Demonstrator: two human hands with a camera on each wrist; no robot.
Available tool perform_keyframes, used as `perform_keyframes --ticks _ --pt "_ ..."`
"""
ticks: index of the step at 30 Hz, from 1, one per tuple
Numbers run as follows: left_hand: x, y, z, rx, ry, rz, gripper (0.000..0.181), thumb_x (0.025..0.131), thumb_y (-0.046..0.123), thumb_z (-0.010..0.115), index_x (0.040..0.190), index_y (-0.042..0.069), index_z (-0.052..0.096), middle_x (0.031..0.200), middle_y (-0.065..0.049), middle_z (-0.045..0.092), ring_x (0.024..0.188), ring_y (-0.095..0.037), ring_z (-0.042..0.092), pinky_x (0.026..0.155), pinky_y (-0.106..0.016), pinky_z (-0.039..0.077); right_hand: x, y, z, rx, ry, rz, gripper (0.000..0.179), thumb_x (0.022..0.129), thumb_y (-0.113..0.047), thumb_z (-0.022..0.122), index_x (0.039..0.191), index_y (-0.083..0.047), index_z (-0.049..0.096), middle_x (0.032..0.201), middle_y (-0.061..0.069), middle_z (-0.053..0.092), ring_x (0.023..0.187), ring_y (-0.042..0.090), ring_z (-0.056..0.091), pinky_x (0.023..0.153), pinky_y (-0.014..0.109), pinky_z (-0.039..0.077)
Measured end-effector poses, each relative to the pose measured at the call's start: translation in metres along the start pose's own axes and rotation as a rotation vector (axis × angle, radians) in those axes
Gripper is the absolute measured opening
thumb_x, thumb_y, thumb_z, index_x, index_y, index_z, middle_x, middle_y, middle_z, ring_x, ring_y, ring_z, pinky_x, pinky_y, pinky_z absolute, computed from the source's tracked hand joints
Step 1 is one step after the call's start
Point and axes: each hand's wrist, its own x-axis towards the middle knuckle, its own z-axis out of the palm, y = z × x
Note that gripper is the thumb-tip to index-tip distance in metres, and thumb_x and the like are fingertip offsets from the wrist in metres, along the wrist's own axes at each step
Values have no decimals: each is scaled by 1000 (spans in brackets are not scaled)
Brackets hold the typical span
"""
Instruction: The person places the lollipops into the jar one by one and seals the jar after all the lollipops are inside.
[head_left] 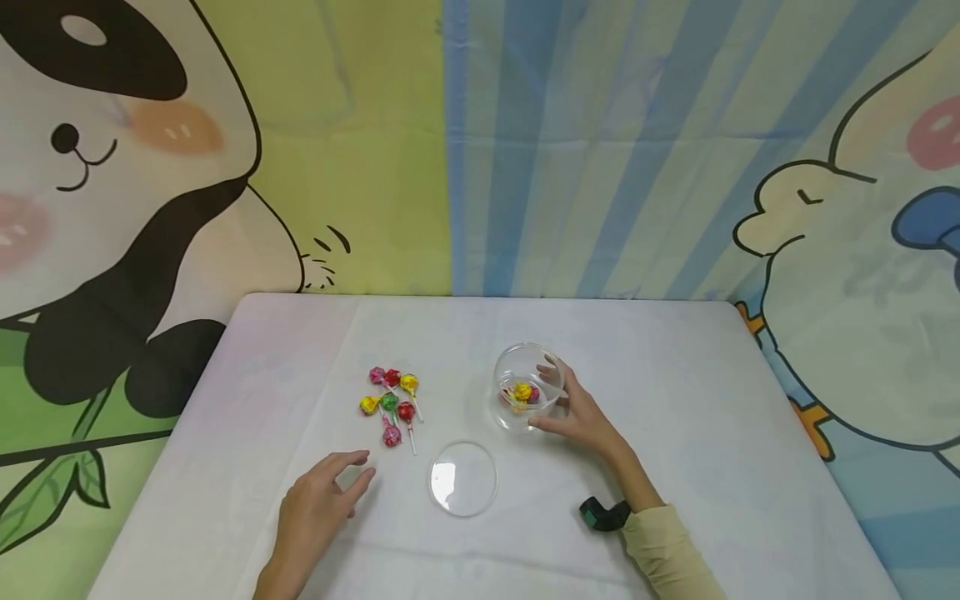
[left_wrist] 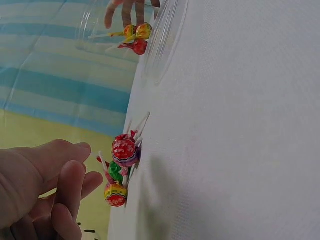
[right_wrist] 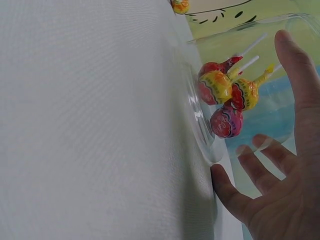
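Observation:
A clear round jar (head_left: 516,363) stands on the table with several wrapped lollipops (right_wrist: 232,97) inside, yellow, red and pink. My right hand (head_left: 576,412) holds its right side, with the thumb and fingers spread around the wall. To the left, a loose group of lollipops (head_left: 390,402) lies on the cloth, in pink, red, yellow and green wrappers. My left hand (head_left: 318,508) hovers nearer to me than that group, its fingers loosely bent and nothing between them. A clear round lid (head_left: 474,492) lies flat between the hands.
A white cloth covers the table (head_left: 675,375). Beside my right wrist is a small black device (head_left: 603,515). Behind the table hangs a printed curtain (head_left: 390,150) with cartoon animals and blue stripes.

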Motion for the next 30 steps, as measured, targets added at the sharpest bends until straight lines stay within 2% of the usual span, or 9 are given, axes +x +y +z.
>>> perform_keyframes --ticks 6,11,13,15,19,21,23,25,30 --pt "1 -2 3 -8 9 -8 29 83 27 76 110 20 72 90 4 70 43 -2 49 46 -21 36 1 3 0 5 0 -37 102 76 -23 83 154 -16 17 151 17 41 139 39 39 101 55 45" --pt "9 -2 8 -16 64 78 25 82 24 77 106 19 73 90 4 71 42 3 46 45 -19 35 1 4 0 -23 29 -65 103 74 -26 84 153 -11 19 149 17 44 136 39 43 96 56 48" --pt "17 -1 11 -9 109 162 25 81 21 79 105 18 73 94 3 72 43 5 46 45 -18 36 1 3 0 -28 27 -57 104 74 -29 84 153 -13 19 149 16 44 136 39 43 97 57 47" --pt "30 1 12 11 170 287 27 77 17 82 103 16 74 97 1 73 45 5 48 44 -16 37 1 3 -1 -24 22 -46 103 75 -30 83 154 -14 18 150 15 43 137 38 42 98 57 47" --pt "67 5 16 106 288 544 32 71 11 85 101 13 74 96 0 72 47 0 44 41 -14 31 1 2 -2 1 20 -5 103 75 -27 84 154 -18 18 151 12 42 140 35 40 101 57 44" --pt "85 7 17 169 306 610 31 72 10 85 101 14 75 95 1 70 45 -2 36 40 -16 25 0 1 -1 7 18 0 102 75 -25 83 154 -18 18 151 12 42 140 35 39 102 56 44" --pt "97 7 19 214 291 628 29 73 10 84 100 14 75 95 2 69 43 -3 28 40 -17 21 0 1 -1 10 9 1 102 75 -25 83 154 -19 18 152 13 41 140 36 39 102 56 44" --pt "103 7 20 238 262 619 28 74 12 84 100 15 76 95 3 68 43 -3 23 40 -17 19 0 1 0 13 -1 -2 102 75 -26 83 154 -21 18 152 14 41 140 36 39 103 55 44" --pt "106 9 22 243 233 597 26 75 14 83 100 16 77 96 3 68 42 -4 24 40 -18 19 0 2 1 -1 2 -22 102 76 -29 83 154 -19 18 152 15 41 140 37 39 101 56 44"
